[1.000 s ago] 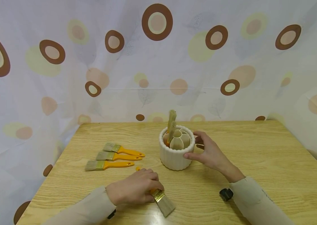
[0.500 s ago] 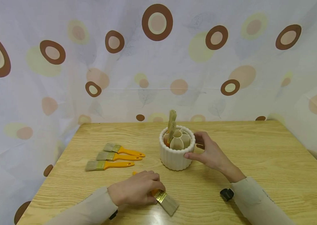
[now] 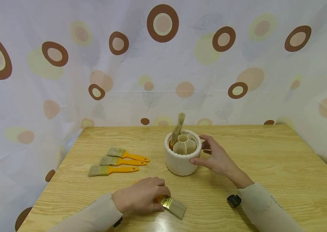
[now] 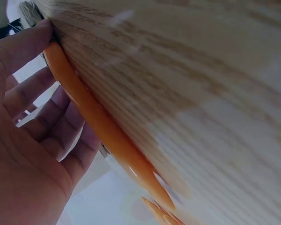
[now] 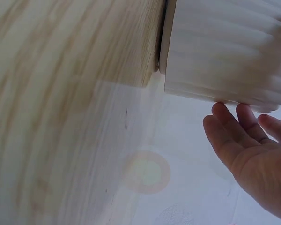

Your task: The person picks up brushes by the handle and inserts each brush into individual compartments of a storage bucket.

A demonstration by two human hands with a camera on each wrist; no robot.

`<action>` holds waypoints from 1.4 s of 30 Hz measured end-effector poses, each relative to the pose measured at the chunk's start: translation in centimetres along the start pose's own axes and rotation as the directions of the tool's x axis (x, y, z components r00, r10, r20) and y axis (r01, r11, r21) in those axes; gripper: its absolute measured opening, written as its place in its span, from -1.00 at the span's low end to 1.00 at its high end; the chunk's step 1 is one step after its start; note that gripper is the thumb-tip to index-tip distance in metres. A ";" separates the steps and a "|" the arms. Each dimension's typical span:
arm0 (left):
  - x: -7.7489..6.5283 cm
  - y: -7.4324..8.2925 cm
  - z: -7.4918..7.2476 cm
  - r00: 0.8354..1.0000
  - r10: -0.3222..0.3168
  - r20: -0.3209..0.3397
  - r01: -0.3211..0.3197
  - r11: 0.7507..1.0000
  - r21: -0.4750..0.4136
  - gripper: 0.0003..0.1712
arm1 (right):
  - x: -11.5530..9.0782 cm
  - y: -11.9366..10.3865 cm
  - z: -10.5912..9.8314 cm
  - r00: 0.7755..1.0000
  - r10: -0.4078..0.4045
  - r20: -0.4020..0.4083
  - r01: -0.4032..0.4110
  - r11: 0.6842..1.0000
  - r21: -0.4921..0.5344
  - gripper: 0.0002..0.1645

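My left hand (image 3: 143,196) pinches a flat paintbrush (image 3: 177,208) near its metal band, thumb on the near side. In the left wrist view its orange handle (image 4: 93,117) runs along the wooden tabletop past my fingers. Its bristles point right and toward me. A cream ribbed round brush holder (image 3: 180,165) stands mid-table, divided inside into petal-shaped compartments. Two paintbrushes (image 3: 177,131) stand bristles up at its left side, overlapping in the head view. Around the holder's right side, my right hand (image 3: 216,159) grips with thumb in front and fingers behind; fingertips (image 5: 220,110) meet the ribbed wall.
Left of the holder, three orange-handled paintbrushes (image 3: 114,161) lie side by side on the wooden table (image 3: 267,161), bristles to the left. A patterned white cloth (image 3: 163,64) hangs behind the table and along its sides.
The holder's compartments and standing brushes have turned, the brushes shifting toward the back while my right hand stays in place. The bristle end of the brush in my left hand has swung right.
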State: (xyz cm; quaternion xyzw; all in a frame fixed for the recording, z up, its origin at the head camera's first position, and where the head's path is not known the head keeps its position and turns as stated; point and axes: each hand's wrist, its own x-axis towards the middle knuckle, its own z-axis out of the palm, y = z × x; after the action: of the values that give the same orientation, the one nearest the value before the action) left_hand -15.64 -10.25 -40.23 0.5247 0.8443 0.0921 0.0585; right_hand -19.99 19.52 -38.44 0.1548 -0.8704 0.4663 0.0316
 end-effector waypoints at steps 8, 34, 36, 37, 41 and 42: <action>0.0 0.0 0.2 0.999 -0.034 0.014 0.035 0.999 -0.036 -0.61 | 0.1 0.2 0.1 1.000 -0.025 0.001 0.025 0.999 0.039 0.03; 0.5 0.1 0.0 0.997 -0.048 0.058 0.051 0.998 -0.048 -0.68 | 0.0 0.1 0.4 0.998 -0.051 0.034 0.049 0.998 0.048 0.16; 0.4 0.1 -0.1 0.997 -0.044 0.055 0.047 0.998 -0.051 -0.68 | 0.0 0.1 0.4 0.998 -0.045 0.037 0.043 0.998 0.052 0.16; 0.4 0.1 -0.1 0.998 -0.042 0.053 0.044 0.998 -0.053 -0.69 | 0.0 0.1 0.4 0.998 -0.044 0.040 0.041 0.998 0.055 0.16; 0.4 0.0 -0.3 0.999 -0.031 0.031 0.032 0.998 -0.054 -0.68 | 0.0 0.0 0.3 0.998 -0.037 0.045 0.035 0.998 0.058 0.17; 0.3 0.0 -0.4 0.999 -0.028 0.022 0.029 0.998 -0.053 -0.68 | 0.0 -0.1 0.2 0.998 -0.041 0.045 0.038 0.998 0.057 0.17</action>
State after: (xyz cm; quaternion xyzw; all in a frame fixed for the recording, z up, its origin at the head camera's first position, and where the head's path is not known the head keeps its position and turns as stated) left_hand -15.89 -10.01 -39.88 0.5117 0.8483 0.1082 0.0826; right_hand -19.94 19.30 -38.54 0.1837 -0.8542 0.4861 0.0163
